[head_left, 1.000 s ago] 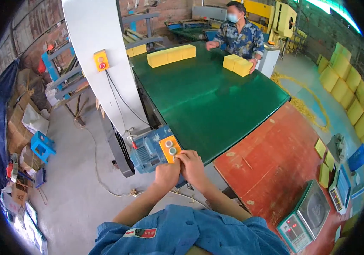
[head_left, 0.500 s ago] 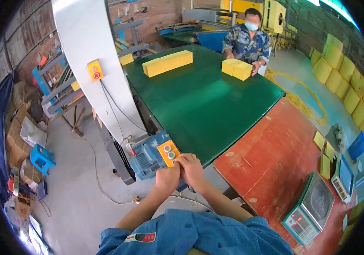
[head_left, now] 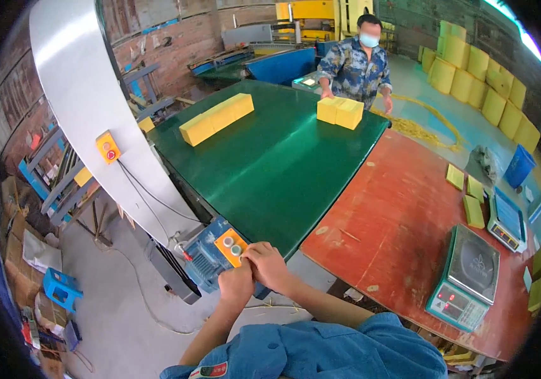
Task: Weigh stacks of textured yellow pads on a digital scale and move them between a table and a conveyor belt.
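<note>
My left hand (head_left: 235,286) and my right hand (head_left: 269,265) are pressed together at the near corner of the green table (head_left: 270,170). Both touch the edge of a small orange control box (head_left: 230,246) with two round buttons, mounted on a blue motor housing (head_left: 204,259). The fingers of both hands are curled, and nothing is visibly held. On the far part of the green surface lie a long yellow foam block (head_left: 215,118) and a shorter yellow foam block (head_left: 340,112). A person in a patterned shirt (head_left: 357,66) stands behind the shorter block.
A red table (head_left: 403,215) adjoins on the right, carrying two digital scales (head_left: 466,278) (head_left: 507,221) and yellow foam slabs (head_left: 472,202). A curved white machine column (head_left: 87,107) with an orange switch box (head_left: 108,146) rises on the left. Yellow foam stacks (head_left: 479,76) line the far right.
The view has tilted up and moved closer to the table. My hands stay at the control box, now touching each other. The person opposite has taken their hands off the short block.
</note>
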The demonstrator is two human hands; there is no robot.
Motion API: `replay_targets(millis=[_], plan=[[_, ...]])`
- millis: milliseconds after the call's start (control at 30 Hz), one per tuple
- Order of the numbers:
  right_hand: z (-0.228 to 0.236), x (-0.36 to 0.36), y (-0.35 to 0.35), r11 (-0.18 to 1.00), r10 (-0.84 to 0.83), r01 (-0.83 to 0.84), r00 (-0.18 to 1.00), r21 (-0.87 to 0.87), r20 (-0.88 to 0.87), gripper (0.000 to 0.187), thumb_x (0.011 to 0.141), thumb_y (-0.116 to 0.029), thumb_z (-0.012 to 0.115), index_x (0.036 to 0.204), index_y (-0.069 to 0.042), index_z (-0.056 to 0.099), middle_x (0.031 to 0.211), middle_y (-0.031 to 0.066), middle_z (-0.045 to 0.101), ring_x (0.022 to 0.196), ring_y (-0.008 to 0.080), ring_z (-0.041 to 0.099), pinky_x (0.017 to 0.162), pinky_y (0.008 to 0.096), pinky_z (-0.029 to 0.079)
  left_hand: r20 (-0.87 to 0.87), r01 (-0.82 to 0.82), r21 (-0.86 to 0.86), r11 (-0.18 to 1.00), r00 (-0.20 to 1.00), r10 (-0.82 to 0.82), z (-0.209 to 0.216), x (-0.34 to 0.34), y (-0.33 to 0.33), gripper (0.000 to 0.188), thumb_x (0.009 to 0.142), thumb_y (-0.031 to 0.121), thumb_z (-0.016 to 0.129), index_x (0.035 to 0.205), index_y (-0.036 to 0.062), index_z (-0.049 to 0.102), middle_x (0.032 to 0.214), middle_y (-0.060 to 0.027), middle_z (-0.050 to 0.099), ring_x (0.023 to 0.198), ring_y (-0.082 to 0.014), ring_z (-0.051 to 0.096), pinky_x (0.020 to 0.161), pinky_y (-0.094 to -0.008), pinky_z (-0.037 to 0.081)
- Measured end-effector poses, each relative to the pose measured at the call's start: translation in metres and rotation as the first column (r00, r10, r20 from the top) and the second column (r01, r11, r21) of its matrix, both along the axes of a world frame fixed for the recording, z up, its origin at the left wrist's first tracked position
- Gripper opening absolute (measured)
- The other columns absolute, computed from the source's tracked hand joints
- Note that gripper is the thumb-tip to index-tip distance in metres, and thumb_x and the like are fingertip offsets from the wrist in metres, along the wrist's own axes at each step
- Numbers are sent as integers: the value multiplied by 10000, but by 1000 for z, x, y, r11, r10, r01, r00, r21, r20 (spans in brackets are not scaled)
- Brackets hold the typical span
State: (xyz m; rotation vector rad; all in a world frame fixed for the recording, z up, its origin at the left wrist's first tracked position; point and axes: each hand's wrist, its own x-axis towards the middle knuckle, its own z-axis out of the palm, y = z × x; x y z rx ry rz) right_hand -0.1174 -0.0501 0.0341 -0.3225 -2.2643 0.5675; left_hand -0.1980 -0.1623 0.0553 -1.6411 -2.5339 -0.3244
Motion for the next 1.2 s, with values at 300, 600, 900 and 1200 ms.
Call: replay_targets(millis=[300,600,900,1200], plan=[[0,0,-2,1000,-24,24,1000,-1,-5,259,738,-84,693,990,-114,643,1095,78,641,1042,296,598,817,406,479,-13,-19,-14,1000,1000,19,-3,-1,0,294,809,137,596,1064,6,534,654,-150,670,557,-337,666,493,-465,506],[2,1,-3,1000,-16,16,1000,-20,-6,267,742,-77,689,999,-130,634,1047,58,648,1018,289,606,807,400,481,-7,-7,21,1000,1000,7,-5,-1,0,282,838,154,581,1080,15,534,639,-152,665,549,-330,668,493,-461,513],[3,-2,-2,999,-17,17,1000,-42,11,257,754,-74,685,1000,-122,624,1056,71,647,1014,301,609,803,418,481,14,-2,17,1000,1000,2,-1,-2,2,277,848,176,589,1069,14,547,612,-147,653,539,-333,662,495,-466,512],[-4,-5,-3,998,-23,25,999,-59,34,237,779,-139,652,1010,-114,605,1038,74,631,1023,283,589,817,427,473,-9,-12,25,1000,1000,13,0,-1,1,331,827,158,603,1118,23,524,618,-133,650,553,-331,662,501,-454,500]])
